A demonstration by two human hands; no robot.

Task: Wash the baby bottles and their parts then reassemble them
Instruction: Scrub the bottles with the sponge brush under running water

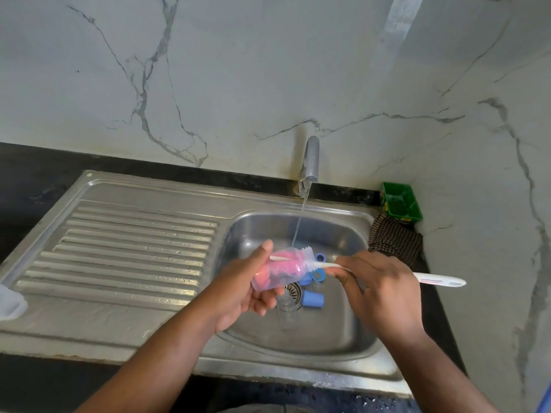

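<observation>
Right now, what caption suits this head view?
Left hand holds a clear plastic baby bottle while right hand works a white-handled pink brush inside.

Ribbed drainboard (134, 242), left of the basin (337, 231): open approach. Over the basin, the left hand (247, 287) gripping a bottle (277, 269) and the right hand (378, 290) gripping a brush (438, 281) span the middle. The tap (310, 158) and its water stream (299, 222) descend behind them. Blue parts (313, 299) and a second bottle (286, 311) crowd the drain. A green tub (401, 204) and a checked cloth (393, 241) fill the right rear corner.
</observation>
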